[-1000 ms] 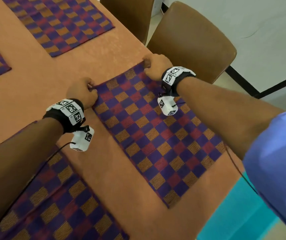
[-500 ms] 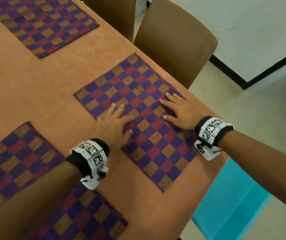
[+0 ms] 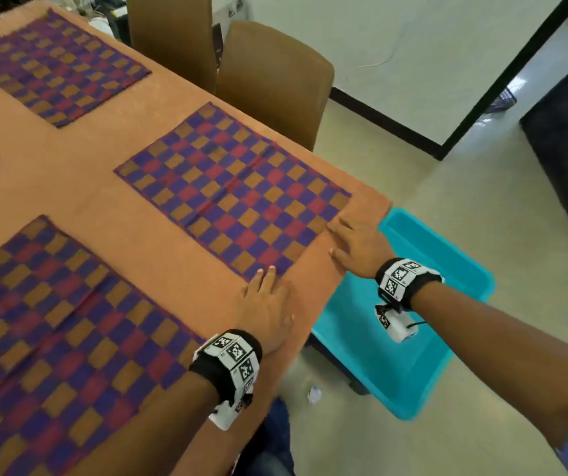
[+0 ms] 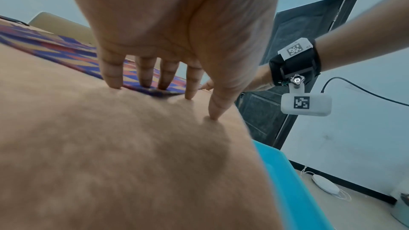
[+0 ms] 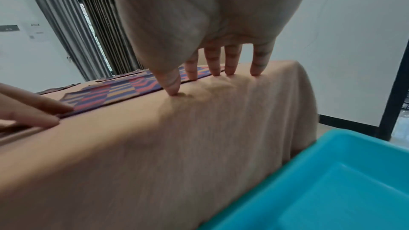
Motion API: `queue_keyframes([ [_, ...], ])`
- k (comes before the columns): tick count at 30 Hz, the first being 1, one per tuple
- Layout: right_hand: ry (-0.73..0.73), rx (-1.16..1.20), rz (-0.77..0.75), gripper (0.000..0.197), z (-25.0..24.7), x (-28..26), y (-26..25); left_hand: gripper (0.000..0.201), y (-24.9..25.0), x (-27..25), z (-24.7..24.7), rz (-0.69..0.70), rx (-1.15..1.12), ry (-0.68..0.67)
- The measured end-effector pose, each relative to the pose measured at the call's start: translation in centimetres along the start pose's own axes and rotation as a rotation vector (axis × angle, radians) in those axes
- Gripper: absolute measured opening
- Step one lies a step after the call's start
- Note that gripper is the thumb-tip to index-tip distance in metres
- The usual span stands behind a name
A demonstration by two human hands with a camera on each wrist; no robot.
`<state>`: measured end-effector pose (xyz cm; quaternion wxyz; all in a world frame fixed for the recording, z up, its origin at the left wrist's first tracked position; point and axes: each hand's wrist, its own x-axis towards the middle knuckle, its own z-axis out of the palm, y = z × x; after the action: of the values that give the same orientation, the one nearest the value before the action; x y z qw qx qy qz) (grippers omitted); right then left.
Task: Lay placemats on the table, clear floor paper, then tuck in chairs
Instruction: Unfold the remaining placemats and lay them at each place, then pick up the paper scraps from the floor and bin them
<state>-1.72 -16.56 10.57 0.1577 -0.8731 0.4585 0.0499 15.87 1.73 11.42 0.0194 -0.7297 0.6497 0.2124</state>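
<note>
A purple, red and orange checkered placemat (image 3: 234, 190) lies flat on the orange-clothed table (image 3: 87, 187) by the corner. My left hand (image 3: 272, 293) is spread flat, its fingertips touching the mat's near corner (image 4: 155, 92). My right hand (image 3: 344, 238) is also flat, with fingers straight, at the mat's right near edge; one fingertip touches the mat (image 5: 137, 88) and the others press the cloth. Neither hand holds anything. A small crumpled white paper (image 3: 314, 394) lies on the floor under the table edge.
Two more placemats lie at the far left (image 3: 56, 63) and near left (image 3: 62, 321); a fourth shows at the left edge. Two brown chairs (image 3: 275, 80) (image 3: 172, 36) stand along the far side. A turquoise bin (image 3: 430, 262) sits on the floor below my right wrist.
My hands let go of the mat's far corners and slid flat across it to its near edge. The view has pulled back, so the bin and floor paper now show.
</note>
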Motion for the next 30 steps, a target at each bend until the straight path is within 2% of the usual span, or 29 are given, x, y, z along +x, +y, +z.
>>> queue_keyframes([
  [4, 0.076, 0.16, -0.048, 0.057, 3.7, -7.8, 1.3, 0.053, 5.4, -6.3, 3.9, 0.04, 0.066, 0.056],
  [7, 0.001, 0.205, -0.04, 0.04, 6.9, -14.9, 1.7, 0.049, 9.0, -11.9, 8.4, 0.058, 0.08, 0.048],
  [9, -0.001, 0.275, -0.029, 0.03, 9.4, -19.2, 1.9, 0.042, 10.5, -15.0, 11.3, 0.024, -0.092, -0.023],
  [11, -0.043, 0.335, -0.005, 0.03, 12.3, -24.1, 2.2, 0.037, 12.3, -18.3, 14.8, -0.057, -0.27, -0.123],
  [16, -0.278, 0.397, 0.144, 0.025, 20.6, -35.6, 2.7, 0.024, 14.5, -26.6, 24.3, -0.236, -0.388, -0.378],
  [20, -0.482, 0.401, 0.206, 0.017, 27.6, -43.5, 2.2, 0.025, 14.2, -32.7, 30.0, -0.409, -0.501, -0.482],
  [23, -0.614, 0.395, 0.229, 0.018, 31.6, -46.7, 1.3, 0.025, 12.9, -35.6, 33.0, -0.475, -0.565, -0.504],
  [26, -0.706, 0.392, 0.239, 0.019, 35.0, -47.5, 0.0, 0.02, 10.9, -37.1, 36.3, -0.515, -0.596, -0.504],
  [30, -0.689, 0.443, 0.263, 0.018, 40.9, -44.9, -1.0, 0.017, 6.9, -36.3, 41.7, -0.569, -0.653, -0.509],
])
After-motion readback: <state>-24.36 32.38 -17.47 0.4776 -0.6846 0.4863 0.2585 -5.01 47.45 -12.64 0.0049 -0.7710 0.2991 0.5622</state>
